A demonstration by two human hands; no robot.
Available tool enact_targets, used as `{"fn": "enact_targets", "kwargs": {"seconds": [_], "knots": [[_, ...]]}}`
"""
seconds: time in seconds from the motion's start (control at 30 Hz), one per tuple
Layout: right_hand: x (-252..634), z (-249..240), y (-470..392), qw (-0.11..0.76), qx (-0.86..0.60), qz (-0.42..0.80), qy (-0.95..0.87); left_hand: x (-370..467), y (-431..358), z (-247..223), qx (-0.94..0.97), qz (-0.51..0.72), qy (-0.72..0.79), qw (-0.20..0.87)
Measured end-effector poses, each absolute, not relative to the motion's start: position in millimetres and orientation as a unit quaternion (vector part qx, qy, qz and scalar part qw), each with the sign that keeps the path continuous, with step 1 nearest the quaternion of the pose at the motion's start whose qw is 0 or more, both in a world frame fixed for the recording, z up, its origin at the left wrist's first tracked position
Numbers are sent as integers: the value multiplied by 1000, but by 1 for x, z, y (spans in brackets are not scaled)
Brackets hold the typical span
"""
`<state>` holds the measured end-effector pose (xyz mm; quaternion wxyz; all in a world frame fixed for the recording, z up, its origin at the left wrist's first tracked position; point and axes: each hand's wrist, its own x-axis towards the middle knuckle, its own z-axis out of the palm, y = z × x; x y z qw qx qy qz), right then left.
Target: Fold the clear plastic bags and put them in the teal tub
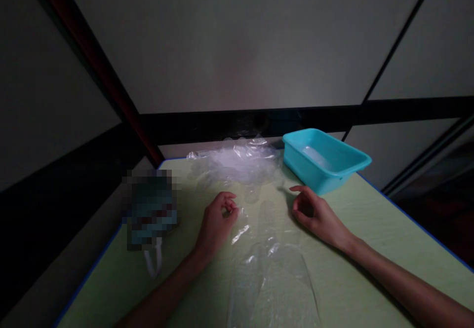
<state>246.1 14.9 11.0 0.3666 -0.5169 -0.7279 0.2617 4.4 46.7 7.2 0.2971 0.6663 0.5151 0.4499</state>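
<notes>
A clear plastic glove [272,278] lies spread on the table between my forearms, its fingers pointing away from me. My left hand [221,217] is at its upper left, thumb and fingertips pinched together on a clear plastic edge that seems part of this glove. To the right, my right hand [313,212] rests near the glove, its index finger extended and the other fingers curled; whether it holds anything is too faint to tell. Beyond both hands lies a crumpled pile of clear plastic gloves [237,163].
A turquoise basin [326,163] with something clear inside stands at the back right of the light green table [355,283]. At the left, a blurred-out item [151,209] has a white strap. A panelled wall rises behind the table.
</notes>
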Motion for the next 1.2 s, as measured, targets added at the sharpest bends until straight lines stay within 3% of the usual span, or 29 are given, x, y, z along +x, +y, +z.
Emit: {"fn": "enact_targets", "kwargs": {"seconds": [0.4,0.9,1.2], "knots": [[209,13,53,278,-548,194,-765,5,47,7,640,488,515,296],[178,38,79,332,-449,176,-811,-5,58,6,612,507,557,242],[221,16,74,316,-550,123,-763,-9,61,2,589,517,588,199]]}}
